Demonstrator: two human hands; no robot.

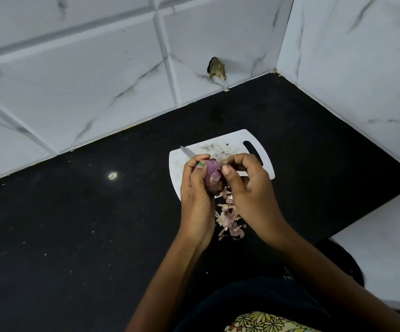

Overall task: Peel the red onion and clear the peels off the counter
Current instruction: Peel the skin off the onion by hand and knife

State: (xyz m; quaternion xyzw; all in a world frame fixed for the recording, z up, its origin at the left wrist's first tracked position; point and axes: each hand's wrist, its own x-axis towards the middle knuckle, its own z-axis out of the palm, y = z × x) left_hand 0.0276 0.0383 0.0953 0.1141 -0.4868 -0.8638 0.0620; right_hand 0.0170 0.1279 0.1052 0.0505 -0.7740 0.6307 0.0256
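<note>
While hands [223, 185] grip red onion [212, 177] | no writing legible

Both forearms reach forward and converge, bare to the elbow, as the left hand [195, 188] curls its fingers around a held object and the right hand [244, 180] pinches at it with thumb and bent fingers, knuckles raised, wrists nearly touching.
</note>
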